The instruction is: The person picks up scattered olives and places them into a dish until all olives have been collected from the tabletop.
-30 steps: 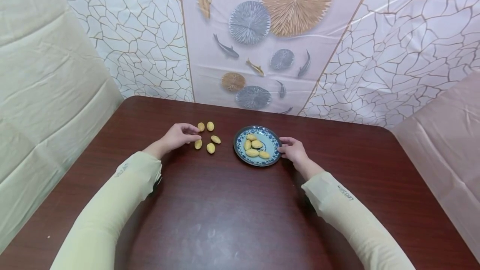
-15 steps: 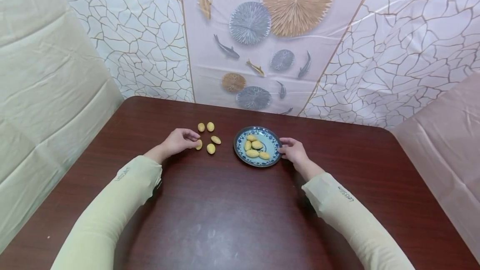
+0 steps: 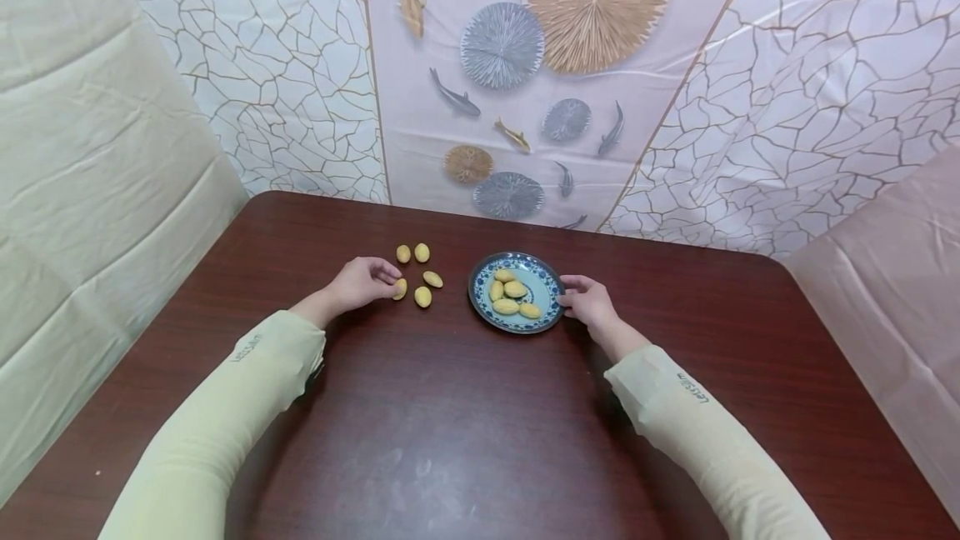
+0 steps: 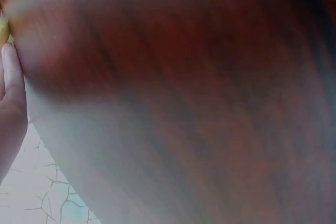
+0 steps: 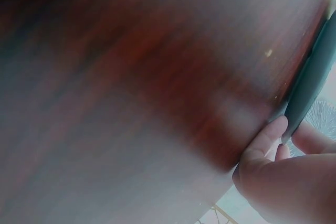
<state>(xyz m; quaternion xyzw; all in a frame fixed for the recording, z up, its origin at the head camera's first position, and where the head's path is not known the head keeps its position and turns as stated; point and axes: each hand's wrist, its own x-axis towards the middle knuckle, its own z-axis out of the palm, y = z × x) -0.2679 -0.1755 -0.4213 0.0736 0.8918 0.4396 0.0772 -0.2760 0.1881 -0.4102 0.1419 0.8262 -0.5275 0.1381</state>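
Note:
In the head view my left hand (image 3: 358,283) pinches a small yellow oval fruit (image 3: 401,290) between thumb and fingertips, low over the table. The left wrist view catches only a sliver of that fruit, at the frame's left edge beside a finger (image 4: 13,72). Near it lie a rounder orange-yellow fruit (image 3: 403,254) and more yellow ovals, one at the back (image 3: 422,252), one tilted (image 3: 432,279) and one in front (image 3: 423,297). My right hand (image 3: 590,305) grips the right rim of a blue-patterned plate (image 3: 538,280), thumb and fingers on either side of the edge. Several yellow ovals (image 3: 506,307) lie on the plate.
Everything stands on a dark reddish-brown table (image 3: 442,407) with rounded back corners. Behind it hangs a patterned cloth (image 3: 498,115) with fish and round motifs. Plain pale cloth (image 3: 97,148) covers the left side, and pinkish cloth (image 3: 892,298) the right.
My left hand has come slightly nearer from the back fruits and closed its thumb and fingertips on the nearest left oval. The right hand and the plate have stayed put.

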